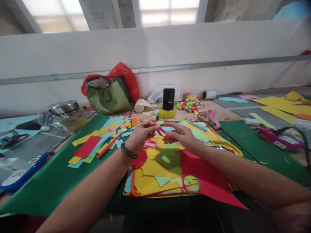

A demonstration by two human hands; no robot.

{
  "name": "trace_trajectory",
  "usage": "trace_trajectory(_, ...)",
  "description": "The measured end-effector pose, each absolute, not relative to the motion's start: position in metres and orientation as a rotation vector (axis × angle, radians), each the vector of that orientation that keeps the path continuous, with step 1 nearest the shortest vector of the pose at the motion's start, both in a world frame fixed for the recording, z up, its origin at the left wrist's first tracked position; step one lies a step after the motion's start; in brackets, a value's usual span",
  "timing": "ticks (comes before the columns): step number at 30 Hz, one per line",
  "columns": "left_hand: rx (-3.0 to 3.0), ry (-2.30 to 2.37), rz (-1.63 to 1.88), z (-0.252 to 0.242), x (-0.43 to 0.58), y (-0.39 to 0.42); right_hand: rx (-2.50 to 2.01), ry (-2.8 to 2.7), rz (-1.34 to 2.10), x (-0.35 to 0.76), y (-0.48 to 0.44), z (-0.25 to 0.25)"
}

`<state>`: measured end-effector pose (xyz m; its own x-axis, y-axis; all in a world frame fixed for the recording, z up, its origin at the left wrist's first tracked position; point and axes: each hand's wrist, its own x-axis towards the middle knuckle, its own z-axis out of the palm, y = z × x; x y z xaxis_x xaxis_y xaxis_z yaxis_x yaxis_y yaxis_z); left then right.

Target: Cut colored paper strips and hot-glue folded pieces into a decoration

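A thin red paper strip (161,131) is looped between my two hands above the paper pile. My left hand (143,132), with a dark green bead bracelet (128,151) at the wrist, pinches one side of it. The curved fingers of my right hand (181,135) close on the other side; the exact contact is small and partly hidden. Below lie stacked yellow sheets (149,184), a green paper piece (171,160) and a large red sheet (206,176) with a round cut-out. Many cut strips, among them a red rectangle (87,146), are scattered to the left.
A green mat (60,176) covers the table. A pink glue gun (212,117) and yellow-handled scissors (229,145) lie right. Behind stand a phone (168,99) on a yellow tape roll (167,112), a colourful paper bundle (189,103) and a green bag (109,95). A glass jar (66,116) stands left.
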<state>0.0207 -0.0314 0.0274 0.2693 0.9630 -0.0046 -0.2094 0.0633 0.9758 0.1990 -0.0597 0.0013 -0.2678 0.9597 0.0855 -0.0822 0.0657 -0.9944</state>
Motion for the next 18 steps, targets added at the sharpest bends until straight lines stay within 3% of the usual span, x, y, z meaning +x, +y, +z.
trace_trajectory(18, 1.246, 0.878, 1.177, 0.021, 0.029, -0.035, -1.081, -1.563, 0.963, 0.188, -0.063, -0.002)
